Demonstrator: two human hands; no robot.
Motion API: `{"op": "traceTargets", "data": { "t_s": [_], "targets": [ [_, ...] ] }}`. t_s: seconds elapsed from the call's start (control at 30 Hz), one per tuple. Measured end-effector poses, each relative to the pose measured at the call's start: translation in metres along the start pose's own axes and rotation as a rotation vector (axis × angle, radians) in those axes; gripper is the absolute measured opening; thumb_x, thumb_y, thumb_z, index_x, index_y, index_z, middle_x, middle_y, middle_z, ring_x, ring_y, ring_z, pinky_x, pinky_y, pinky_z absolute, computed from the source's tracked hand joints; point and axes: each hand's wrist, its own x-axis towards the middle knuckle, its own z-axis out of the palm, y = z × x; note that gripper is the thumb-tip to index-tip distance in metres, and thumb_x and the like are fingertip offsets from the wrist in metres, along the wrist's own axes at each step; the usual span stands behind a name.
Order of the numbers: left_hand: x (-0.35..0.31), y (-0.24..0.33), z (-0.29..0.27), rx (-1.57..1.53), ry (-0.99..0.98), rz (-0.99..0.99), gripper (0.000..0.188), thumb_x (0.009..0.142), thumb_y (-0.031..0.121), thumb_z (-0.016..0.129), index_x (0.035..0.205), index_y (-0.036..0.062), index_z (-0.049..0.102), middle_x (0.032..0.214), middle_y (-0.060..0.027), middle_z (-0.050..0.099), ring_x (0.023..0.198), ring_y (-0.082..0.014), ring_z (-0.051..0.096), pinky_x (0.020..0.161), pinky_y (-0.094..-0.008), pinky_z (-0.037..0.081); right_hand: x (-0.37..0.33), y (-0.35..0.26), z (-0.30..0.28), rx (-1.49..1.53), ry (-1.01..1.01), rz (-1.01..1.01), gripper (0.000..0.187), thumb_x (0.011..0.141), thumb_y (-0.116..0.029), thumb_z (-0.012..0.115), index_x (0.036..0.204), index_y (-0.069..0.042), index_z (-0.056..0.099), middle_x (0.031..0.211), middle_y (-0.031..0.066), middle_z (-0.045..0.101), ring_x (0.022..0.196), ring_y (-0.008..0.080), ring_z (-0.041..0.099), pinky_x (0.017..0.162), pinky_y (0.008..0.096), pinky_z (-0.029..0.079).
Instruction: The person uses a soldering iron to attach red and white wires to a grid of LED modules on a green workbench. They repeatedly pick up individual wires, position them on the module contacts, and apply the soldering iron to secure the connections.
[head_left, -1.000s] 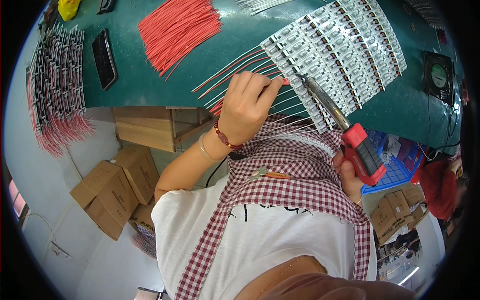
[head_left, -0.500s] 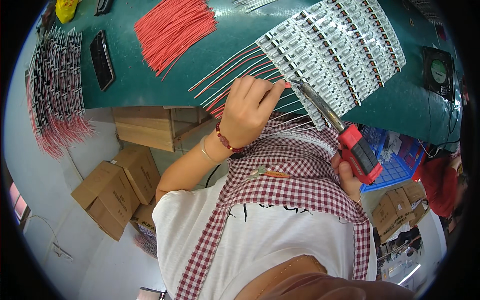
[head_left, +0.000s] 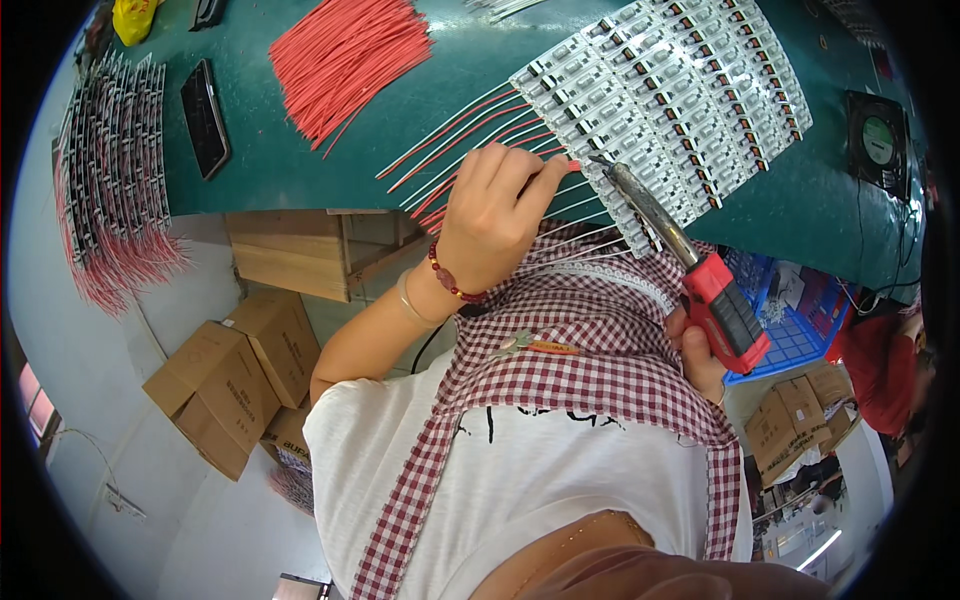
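My left hand (head_left: 490, 205) is closed in a pinch on red wires (head_left: 573, 166), whose ends poke out past the fingertips at the near left edge of a sheet of small white circuit boards (head_left: 660, 110). In my right hand (head_left: 700, 358) is a soldering iron (head_left: 722, 310) with a red and black handle. Its metal tip points up and left, over the boards' edge close to those wire ends; whether it touches them I cannot tell. Several red and white wires (head_left: 455, 135) fan out leftward from the sheet, partly under my left hand.
A pile of red wires (head_left: 345, 65) lies on the green table (head_left: 245, 110), beside a dark phone (head_left: 205, 120). Wired board strips (head_left: 112, 170) hang over the left end. A round-centred black device (head_left: 878, 142) sits at right, above a blue basket (head_left: 795, 335). Cardboard boxes (head_left: 225, 385) stand lower left.
The soldering iron has shifted slightly to the right, its tip a little farther over the boards. My left hand has edged slightly up and left, its pinch unchanged.
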Motion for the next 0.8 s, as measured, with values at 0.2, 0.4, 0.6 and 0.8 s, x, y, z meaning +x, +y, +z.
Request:
{"op": "traceTargets", "data": {
  "t_s": [0.2,0.4,0.6,0.8],
  "targets": [
    [0.0,-0.001,0.001,-0.004,0.003,0.005,0.029,0.073,-0.004,0.07,0.102,0.0009,0.071,0.082,-0.0043,0.058,0.072,-0.0204,0.053,0.063,-0.033,0.041,0.002,0.002,0.007,-0.088,0.07,-0.073,0.017,0.082,-0.012,0.073,0.096,-0.003,0.071,0.087,0.0109,0.069,0.073,0.0243,0.067,0.064,0.0336,0.051],
    [-0.001,0.001,0.001,0.014,0.012,0.017,0.03,0.072,-0.004,0.069,0.102,-0.0001,0.071,0.081,-0.0045,0.058,0.071,-0.0206,0.053,0.063,-0.0329,0.042,0.006,0.012,0.013,-0.21,0.079,-0.111,0.019,0.078,-0.005,0.073,0.098,-0.005,0.071,0.088,0.0122,0.068,0.071,0.0286,0.065,0.062,0.0342,0.05],
    [0.0,0.002,0.0,0.03,0.011,0.022,0.031,0.072,-0.004,0.068,0.103,-0.0007,0.071,0.08,-0.0044,0.057,0.07,-0.0203,0.052,0.062,-0.0326,0.041,0.013,0.002,0.015,-0.164,0.073,-0.132,0.02,0.077,-0.004,0.073,0.097,-0.003,0.07,0.087,0.0135,0.067,0.071,0.03,0.066,0.061,0.0356,0.051],
    [-0.001,0.003,0.0,0.042,0.0,0.013,0.031,0.073,-0.004,0.068,0.103,-0.0006,0.07,0.08,-0.0043,0.057,0.07,-0.02,0.051,0.062,-0.0325,0.041,0.01,0.002,0.013,-0.133,0.082,-0.127,0.021,0.077,-0.003,0.072,0.098,-0.002,0.07,0.088,0.0145,0.066,0.072,0.0298,0.066,0.061,0.0352,0.051]
  ]
}}
